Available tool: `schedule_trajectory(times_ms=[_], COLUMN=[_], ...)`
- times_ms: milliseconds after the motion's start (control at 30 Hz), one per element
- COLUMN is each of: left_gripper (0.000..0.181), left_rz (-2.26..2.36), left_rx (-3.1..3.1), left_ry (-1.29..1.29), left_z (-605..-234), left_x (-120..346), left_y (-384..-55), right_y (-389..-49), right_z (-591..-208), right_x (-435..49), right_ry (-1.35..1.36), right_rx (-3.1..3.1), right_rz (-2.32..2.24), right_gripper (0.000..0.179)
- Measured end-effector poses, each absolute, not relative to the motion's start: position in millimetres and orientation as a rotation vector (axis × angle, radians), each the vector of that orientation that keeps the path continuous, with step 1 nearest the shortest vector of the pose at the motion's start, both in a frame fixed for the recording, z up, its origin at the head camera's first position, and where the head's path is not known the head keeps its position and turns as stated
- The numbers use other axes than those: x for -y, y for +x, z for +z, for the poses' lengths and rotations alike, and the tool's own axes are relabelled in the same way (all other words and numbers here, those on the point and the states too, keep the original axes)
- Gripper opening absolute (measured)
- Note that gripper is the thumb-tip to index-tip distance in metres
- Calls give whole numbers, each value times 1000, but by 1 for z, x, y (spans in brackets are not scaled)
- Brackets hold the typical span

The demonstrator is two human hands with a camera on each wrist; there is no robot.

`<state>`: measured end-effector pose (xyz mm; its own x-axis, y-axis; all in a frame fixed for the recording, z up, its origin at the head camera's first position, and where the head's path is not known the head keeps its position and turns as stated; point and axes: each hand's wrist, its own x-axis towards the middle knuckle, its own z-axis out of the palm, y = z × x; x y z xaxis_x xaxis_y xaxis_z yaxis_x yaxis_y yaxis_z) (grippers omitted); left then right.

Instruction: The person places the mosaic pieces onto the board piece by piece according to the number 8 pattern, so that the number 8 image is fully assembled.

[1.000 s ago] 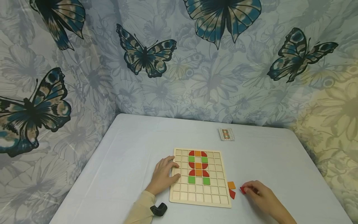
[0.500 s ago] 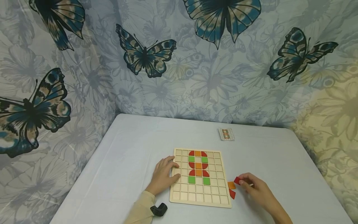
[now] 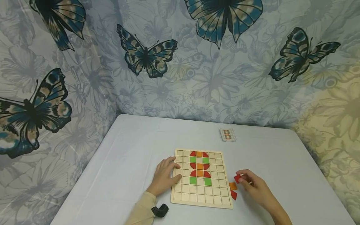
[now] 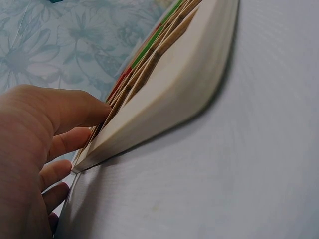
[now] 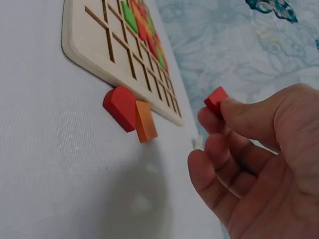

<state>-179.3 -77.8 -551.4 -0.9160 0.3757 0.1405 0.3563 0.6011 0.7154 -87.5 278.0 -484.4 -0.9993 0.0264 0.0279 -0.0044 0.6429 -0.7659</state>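
My right hand (image 3: 257, 189) pinches a small red tile (image 5: 216, 101) between thumb and index finger, off the board's right side. The right wrist view shows it raised over the table, with the other fingers bent loosely below. My left hand (image 3: 164, 176) rests at the left edge of a wooden grid board (image 3: 185, 196), its thumb and fingertips on the rim. Red rounded tiles, orange squares and green squares fill several cells in the board's middle columns. Beside the board's right edge lie an orange tile (image 3: 233, 186) and another red tile (image 3: 234, 195), a rounded one.
A small pattern card (image 3: 227, 135) lies behind the board on the white-covered table (image 3: 135, 140). A black curved object (image 3: 160, 210) sits by the left sleeve (image 3: 142, 207). Butterfly-print fabric (image 3: 168, 100) hangs behind the table.
My right hand has lifted the red tile and carried it away from the body and slightly left, past the loose orange tile. The left hand and the board stay put.
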Motion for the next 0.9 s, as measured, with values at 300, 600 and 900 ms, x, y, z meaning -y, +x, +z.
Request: schedule_trajectory(times_ms=[300,600,900], left_gripper=[23,24,24], left_rz=[1241,1233,1233], left_rx=[-2776,-2777,-2804], left_ry=[623,626,663], left_z=[-549,-549,-549], left_x=[77,77,77], left_y=[-178,-178,-178], right_y=[-94,-101,-107], right_z=[-477,-473,-472], right_x=[-270,-258,-246], right_ry=[-103,-125,-121], right_rx=[2865,2871,2908], right_rz=[1345,1388,1477], right_gripper=[19,18,17])
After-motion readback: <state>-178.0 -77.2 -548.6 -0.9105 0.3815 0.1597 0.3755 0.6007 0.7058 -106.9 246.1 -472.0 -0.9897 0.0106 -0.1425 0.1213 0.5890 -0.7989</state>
